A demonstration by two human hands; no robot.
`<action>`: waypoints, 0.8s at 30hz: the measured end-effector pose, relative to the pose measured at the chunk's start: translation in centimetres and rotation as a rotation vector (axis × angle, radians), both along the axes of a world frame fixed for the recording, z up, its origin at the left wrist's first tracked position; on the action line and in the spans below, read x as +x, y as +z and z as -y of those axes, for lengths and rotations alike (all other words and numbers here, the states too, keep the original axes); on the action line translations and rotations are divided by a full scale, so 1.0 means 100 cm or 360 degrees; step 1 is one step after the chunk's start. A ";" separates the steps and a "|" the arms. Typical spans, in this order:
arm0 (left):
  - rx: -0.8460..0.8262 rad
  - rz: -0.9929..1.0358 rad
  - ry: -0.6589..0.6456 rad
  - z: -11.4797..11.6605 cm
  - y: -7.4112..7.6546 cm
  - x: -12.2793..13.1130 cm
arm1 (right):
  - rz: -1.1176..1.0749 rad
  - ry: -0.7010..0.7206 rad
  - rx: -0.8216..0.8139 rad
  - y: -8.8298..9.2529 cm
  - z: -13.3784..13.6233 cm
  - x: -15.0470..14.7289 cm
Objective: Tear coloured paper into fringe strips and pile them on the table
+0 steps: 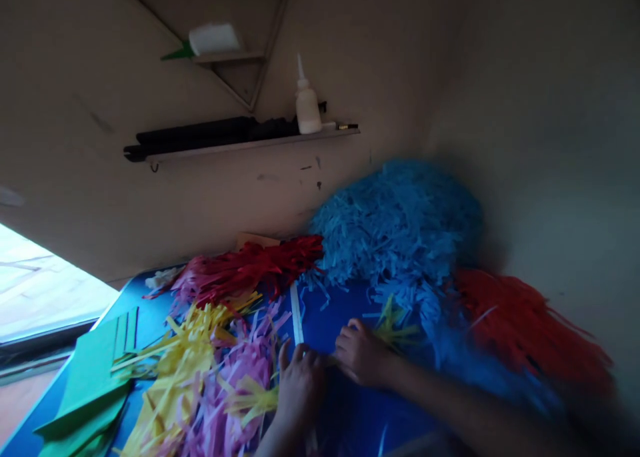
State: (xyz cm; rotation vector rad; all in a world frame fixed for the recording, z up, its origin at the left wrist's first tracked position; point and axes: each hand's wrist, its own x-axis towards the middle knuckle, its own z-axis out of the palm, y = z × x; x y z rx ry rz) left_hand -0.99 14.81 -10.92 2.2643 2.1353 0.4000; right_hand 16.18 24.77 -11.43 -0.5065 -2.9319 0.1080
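My left hand (303,387) and my right hand (366,354) are close together above the blue table (345,310), fingers curled. A thin twisted strip appears to run between them. Yellow fringed tissue paper (254,398) fans out left of my left hand, and a similar yellow fringe (397,327) spreads beyond my right hand. They look like the two ends of one tissue-paper tassel, gripped by both hands, though its middle is mostly hidden by my fingers. Lilac fringed paper (220,410) lies just left of my left hand.
Blue fringe (395,224) is heaped against the wall, with red-orange fringe (530,330) to its right. Dark red fringe (255,264), yellow paper (175,384) and green sheets (90,377) lie leftward. A glue bottle (308,107) stands on the wall shelf (240,145).
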 end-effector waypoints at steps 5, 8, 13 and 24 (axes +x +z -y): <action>-0.0038 0.0044 0.0030 0.015 -0.003 -0.015 | -0.0104 -0.0111 -0.0141 -0.018 -0.013 0.023; -0.0052 0.0126 0.0085 0.018 -0.008 -0.025 | -0.0179 -0.0275 -0.0338 -0.017 -0.020 0.030; -0.0012 0.0145 0.0167 0.016 -0.010 -0.028 | -0.0083 -0.0322 -0.0421 -0.001 -0.020 0.024; -0.0120 0.0135 0.0243 0.007 -0.016 -0.024 | 0.0150 -0.0419 -0.0491 0.012 -0.030 0.007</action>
